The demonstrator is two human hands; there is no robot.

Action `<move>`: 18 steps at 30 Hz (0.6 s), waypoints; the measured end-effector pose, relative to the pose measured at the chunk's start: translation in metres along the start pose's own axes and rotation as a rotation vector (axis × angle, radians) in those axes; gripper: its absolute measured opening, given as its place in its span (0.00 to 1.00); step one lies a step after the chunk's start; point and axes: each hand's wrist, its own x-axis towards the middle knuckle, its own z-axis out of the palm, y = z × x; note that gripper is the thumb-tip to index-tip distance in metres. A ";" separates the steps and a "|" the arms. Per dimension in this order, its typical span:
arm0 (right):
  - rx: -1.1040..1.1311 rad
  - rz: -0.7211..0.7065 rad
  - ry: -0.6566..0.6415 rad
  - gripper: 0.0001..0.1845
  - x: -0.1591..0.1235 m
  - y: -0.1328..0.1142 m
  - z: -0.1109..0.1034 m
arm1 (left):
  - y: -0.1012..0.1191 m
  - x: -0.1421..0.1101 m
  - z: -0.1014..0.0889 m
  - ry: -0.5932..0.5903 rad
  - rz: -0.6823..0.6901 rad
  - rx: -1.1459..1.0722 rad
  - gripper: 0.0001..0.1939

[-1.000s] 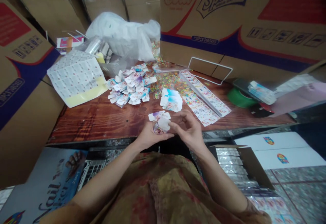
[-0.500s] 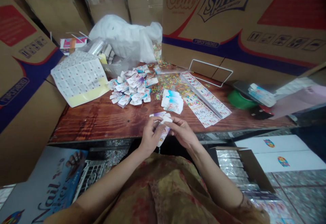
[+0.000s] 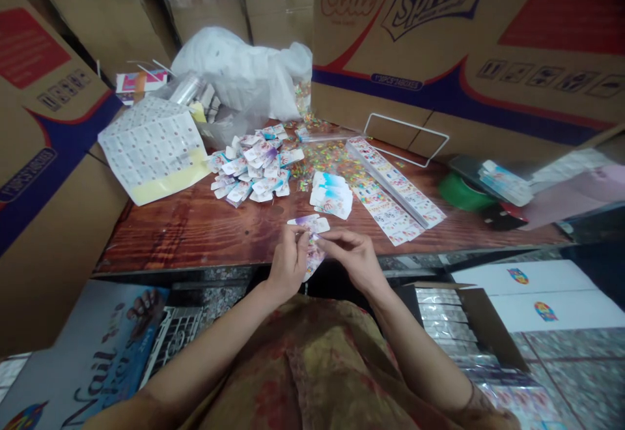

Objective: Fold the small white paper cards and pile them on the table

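At six o'clock on the table (image 3: 205,231), our left hand (image 3: 288,260) pinches a printed carton (image 3: 315,261), fingers nearly closed; our right hand (image 3: 354,259) bends at its top, grip unclear. Less white shows there than half a second ago, suggesting folding.

A reddish wooden table (image 3: 166,241) bears a heap of small cartons (image 3: 254,166), flat cartons (image 3: 332,197) and printed sheets (image 3: 390,221).

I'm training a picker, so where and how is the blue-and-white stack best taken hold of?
Probably pinch the stack by its left and right edges, from above on the near side: it lies flat, pieces overlapping in a row toward the far side, so side edges should catch most. The pile lies left, printed strips right.
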 end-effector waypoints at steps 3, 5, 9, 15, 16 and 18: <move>0.121 0.133 0.003 0.09 0.003 0.003 -0.002 | 0.000 0.001 0.000 -0.013 0.025 0.026 0.07; 0.145 0.157 -0.014 0.08 0.004 0.004 -0.004 | 0.000 0.002 0.000 -0.024 0.042 0.035 0.06; -0.002 0.021 -0.044 0.06 0.002 0.002 -0.005 | 0.002 0.004 0.000 -0.034 0.020 0.019 0.06; -0.328 -0.205 -0.225 0.13 0.000 0.007 -0.009 | -0.005 0.007 0.002 -0.076 -0.118 -0.016 0.07; -0.388 -0.213 -0.261 0.14 0.002 0.010 -0.012 | -0.010 0.013 0.002 -0.087 -0.150 -0.022 0.07; -0.541 -0.245 -0.277 0.16 0.013 0.017 -0.016 | -0.023 0.035 -0.002 -0.044 -0.215 -0.074 0.08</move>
